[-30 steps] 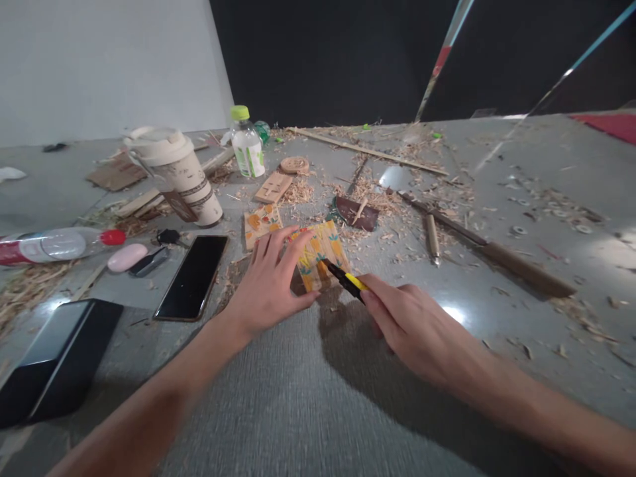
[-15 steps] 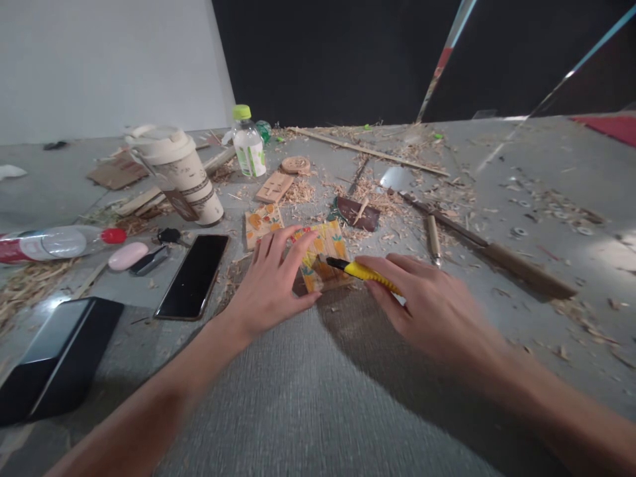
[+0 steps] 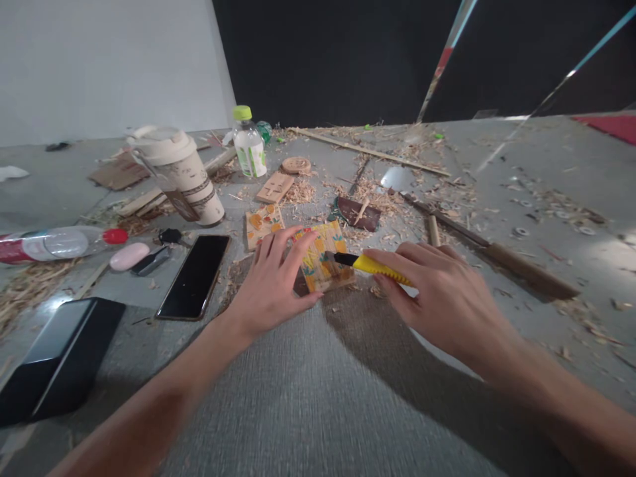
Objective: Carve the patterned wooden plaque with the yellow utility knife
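My left hand [image 3: 272, 281] lies on the left part of a small painted wooden block [image 3: 325, 260] with orange and green patterns, fingers spread and pressing it to the grey table [image 3: 308, 397]. My right hand [image 3: 437, 295] is closed round a yellow and black utility knife [image 3: 370, 264]. The knife's black tip rests on the block's right side. A second painted block [image 3: 262, 223] sits just behind my left hand.
A black phone [image 3: 195, 275], a black box [image 3: 57, 361], a pink case [image 3: 128, 256], keys, a lying bottle [image 3: 54, 242] and a paper cup [image 3: 181, 173] stand at the left. A green-capped bottle [image 3: 247, 142], wood pieces, long sticks, carving tools [image 3: 489, 248] and shavings lie behind and right.
My right hand has swung the knife from pointing up-left to lying nearly level, and moved up and right; the tip now sits on the block's right side. My left hand has stayed put.
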The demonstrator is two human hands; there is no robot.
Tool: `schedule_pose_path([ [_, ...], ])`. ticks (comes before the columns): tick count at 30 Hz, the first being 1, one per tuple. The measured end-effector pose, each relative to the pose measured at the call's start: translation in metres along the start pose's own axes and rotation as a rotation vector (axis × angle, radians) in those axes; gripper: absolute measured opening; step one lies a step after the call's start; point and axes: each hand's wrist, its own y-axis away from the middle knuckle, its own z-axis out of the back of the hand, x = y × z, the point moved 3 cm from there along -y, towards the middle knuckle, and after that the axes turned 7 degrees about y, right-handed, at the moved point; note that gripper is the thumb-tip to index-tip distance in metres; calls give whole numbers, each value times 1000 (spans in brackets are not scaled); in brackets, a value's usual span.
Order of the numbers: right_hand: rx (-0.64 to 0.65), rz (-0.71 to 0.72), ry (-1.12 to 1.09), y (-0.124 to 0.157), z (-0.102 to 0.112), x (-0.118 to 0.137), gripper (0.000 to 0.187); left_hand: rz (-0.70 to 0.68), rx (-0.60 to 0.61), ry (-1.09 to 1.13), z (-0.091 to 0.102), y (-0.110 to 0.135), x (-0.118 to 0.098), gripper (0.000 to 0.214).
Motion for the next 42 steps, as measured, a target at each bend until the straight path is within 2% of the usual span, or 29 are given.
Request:
schedule_pose_path([
  [4, 113, -70, -101, 2, -3, -1, 35, -1, -3, 0, 0, 0, 1, 98],
  [12, 520, -287, -741, 11, -19, 27, 44, 1, 8, -2, 0, 0, 0, 95],
  [16, 645, -357, -910, 18, -21, 40, 48, 1, -6, 14, 0, 0, 0, 97],
  [19, 603, -305, -802, 19, -20, 41, 45, 3, -5, 9, 0, 0, 0, 96],
  [23, 404, -168, -437, 13, -17, 29, 38, 5, 7, 4, 1, 0, -1, 95],
  [26, 307, -119, -270, 8, -16, 19, 38, 0, 5, 3, 1, 0, -1, 96],
  [32, 189, -81, -155, 4, -9, 9, 39, -13, 9, -7, 1, 0, -1, 97],
  [35, 163, -105, -99, 2, -6, 4, 40, -23, -4, 1, 0, 0, -1, 98],
  [40, 161, -138, -109, 0, -5, -4, 40, -19, 4, 1, 0, 0, -1, 98],
  [42, 219, -165, -184, 1, -7, -2, 39, -15, 8, 6, 1, 0, -1, 98],
])
